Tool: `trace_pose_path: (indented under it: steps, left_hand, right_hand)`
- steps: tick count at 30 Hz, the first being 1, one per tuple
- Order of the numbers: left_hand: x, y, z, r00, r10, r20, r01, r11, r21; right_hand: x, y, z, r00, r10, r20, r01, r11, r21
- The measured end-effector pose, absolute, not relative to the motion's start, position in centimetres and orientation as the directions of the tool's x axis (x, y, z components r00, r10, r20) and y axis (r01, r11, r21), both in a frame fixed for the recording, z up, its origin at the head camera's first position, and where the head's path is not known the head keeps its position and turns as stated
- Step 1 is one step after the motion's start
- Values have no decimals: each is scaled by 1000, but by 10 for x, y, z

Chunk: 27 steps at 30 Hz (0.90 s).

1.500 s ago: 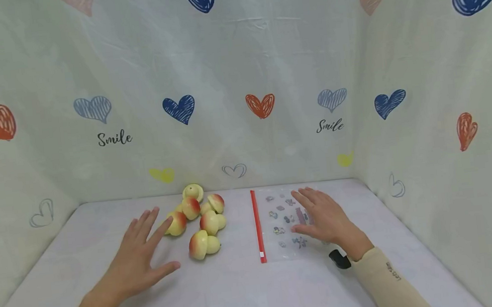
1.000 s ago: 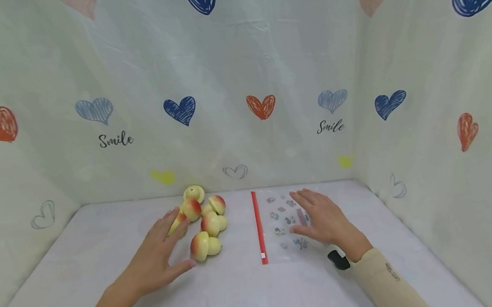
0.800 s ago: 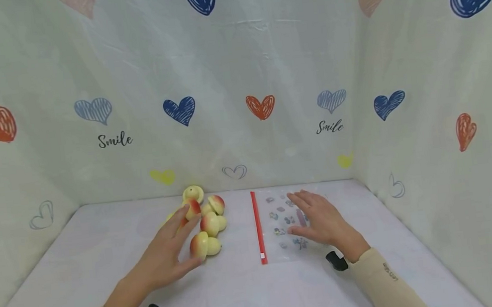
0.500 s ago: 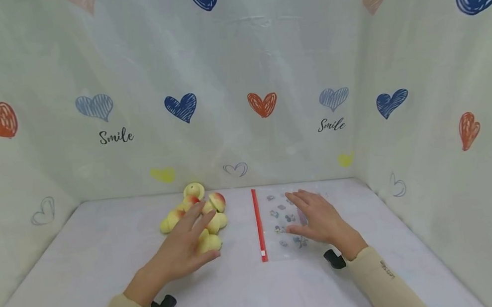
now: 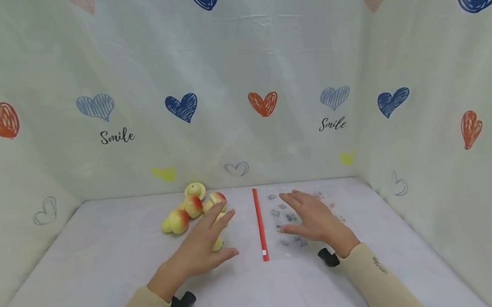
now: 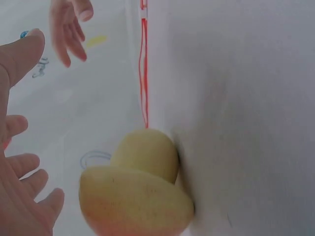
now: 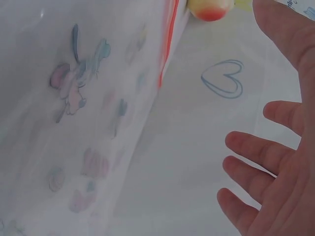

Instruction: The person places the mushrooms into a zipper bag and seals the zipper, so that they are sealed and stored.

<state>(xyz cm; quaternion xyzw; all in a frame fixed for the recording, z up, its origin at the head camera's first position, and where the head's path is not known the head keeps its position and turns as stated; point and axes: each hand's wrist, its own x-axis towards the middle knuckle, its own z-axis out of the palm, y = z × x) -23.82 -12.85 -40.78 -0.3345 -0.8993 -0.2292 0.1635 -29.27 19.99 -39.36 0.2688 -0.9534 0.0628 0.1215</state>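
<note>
Rolling of the rounded, mushroom-shaped pieces [image 5: 179, 221] is being risked, should they be knocked by the spread left hand [image 5: 197, 248] near them. Nothing is being gripped; the right hand [image 5: 313, 220] is being held spread over the flat, clear bag [image 5: 283, 222]. Left of it, the pieces, pale yellow with red blushes, are being supported by the desk [image 5: 251, 293].

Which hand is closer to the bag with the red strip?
Right. The right hand is above the bag, not touching it. The left hand is off to the bag's left, beyond the red strip.
</note>
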Motion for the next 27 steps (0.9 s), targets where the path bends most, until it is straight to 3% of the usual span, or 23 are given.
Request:
trace_pose_path:
  steps: [6, 16, 27]
  left_hand:
    - [-242, -117, -411, -765, 522, 378, 636, 704, 315]
    - [-245, -102, -413, -743, 544, 391, 666, 663, 342]
    - [-250, -83, -416, -797, 521, 305, 604, 675, 425]
  right_hand:
    - [-295, 196, -397, -837, -488, 247, -519, 852, -74]
    - [-300, 192, -401, -860, -457, 226, -486, 869, -92]
    - [-303, 189, -404, -871, -453, 190, -476, 874, -101]
